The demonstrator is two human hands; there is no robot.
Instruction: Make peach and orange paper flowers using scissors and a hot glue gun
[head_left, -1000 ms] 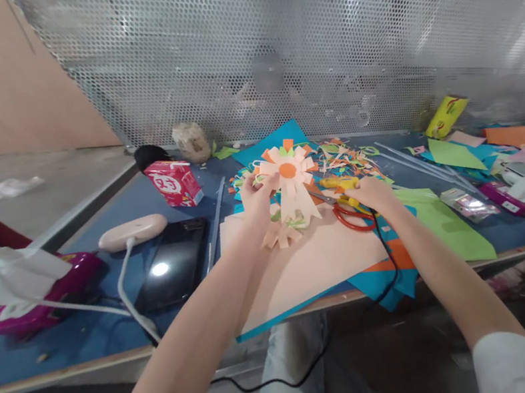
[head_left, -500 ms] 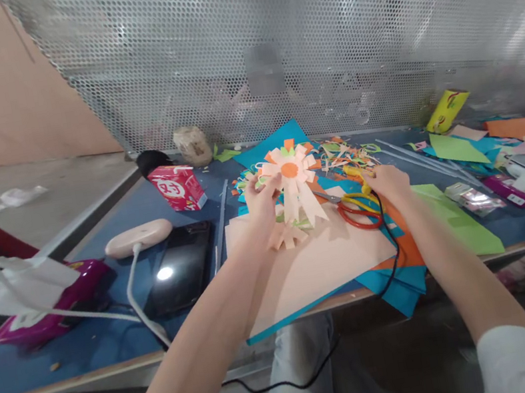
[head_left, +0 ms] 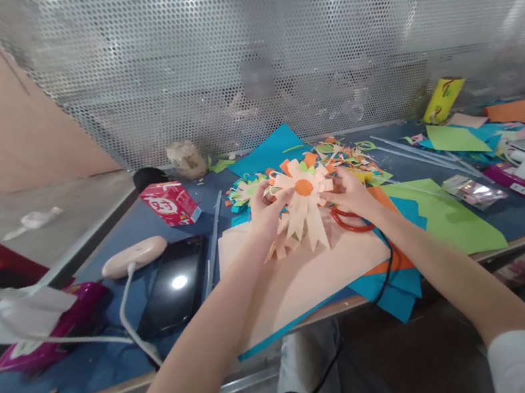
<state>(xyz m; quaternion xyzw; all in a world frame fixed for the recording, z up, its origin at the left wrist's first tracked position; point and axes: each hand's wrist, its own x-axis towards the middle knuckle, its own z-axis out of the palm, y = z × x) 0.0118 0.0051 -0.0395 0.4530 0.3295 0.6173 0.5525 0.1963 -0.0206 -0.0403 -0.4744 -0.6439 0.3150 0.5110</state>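
Observation:
A peach paper flower [head_left: 304, 187] with an orange round centre, looped petals and two hanging ribbon tails is held up over the stack of paper. Its left edge is pinched in my left hand [head_left: 266, 208]. My right hand [head_left: 352, 194] grips the right edge, fingers bent against the petals. Beneath lies a peach sheet [head_left: 308, 283], with a second cut peach piece [head_left: 281, 246] partly covered by the tails. Red-handled scissors [head_left: 353, 228] rest just under my right hand, their blades hidden. A black cord [head_left: 391, 268] runs down beside them.
Paper scraps [head_left: 333, 150] are heaped behind the flower. To the left are a red carton [head_left: 170, 204], a black phone [head_left: 177, 286] and a pink device [head_left: 134, 256]. Green sheets [head_left: 449, 218] and a yellow box [head_left: 443, 99] are on the right. A perforated metal panel [head_left: 196, 52] stands behind.
My right hand has let go of the yellow tool with the black cord and moved left onto the flower. The flower, in my left hand, sits slightly lower and further right in view.

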